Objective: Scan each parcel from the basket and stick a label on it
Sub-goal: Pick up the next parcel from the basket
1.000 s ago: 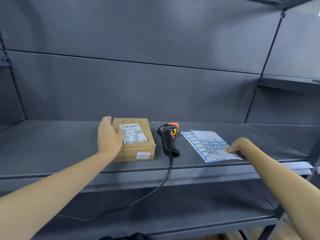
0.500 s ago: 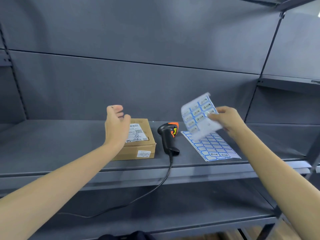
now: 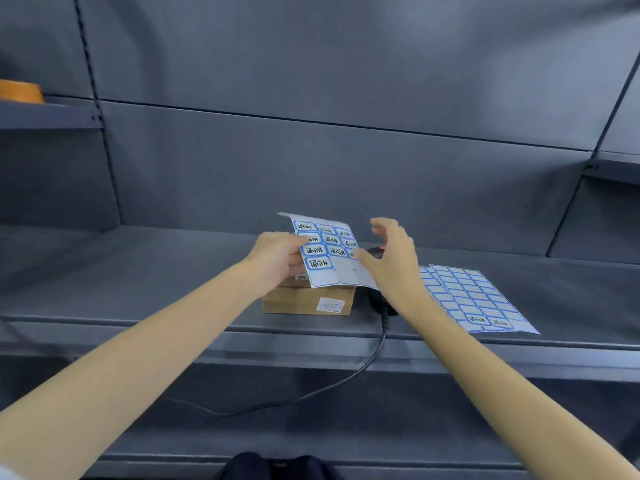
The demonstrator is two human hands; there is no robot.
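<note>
Left hand holds a label sheet by its left edge, thumb on the printed face, fingers curled behind. Sheet is lifted off the shelf, tilted, printed face toward the camera, directly above the parcel. It carries blue-bordered labels with dark writing in its upper rows; the lower right part is bare backing.

Right hand is at the sheet's right edge. Thumb tip touches the sheet near the rightmost label of the third row; the other fingers are arched above and spread apart, clear of the paper. Cannot tell whether the thumb and a finger actually pinch a label; no closed grasp visible.

Parcel, a flat brown cardboard box, lies on the shelf under the sheet, just behind the left hand. Small white sticker on its front face. Top mostly hidden by the sheet.

Scanner, black with an orange patch, is mostly hidden behind the right hand; its cable drops over the shelf's front edge.

A second label sheet lies flat on the shelf to the right of the right wrist, mostly blank cells, two written labels in its near row.

Orange object on an upper left shelf, cut off by the frame.
</note>
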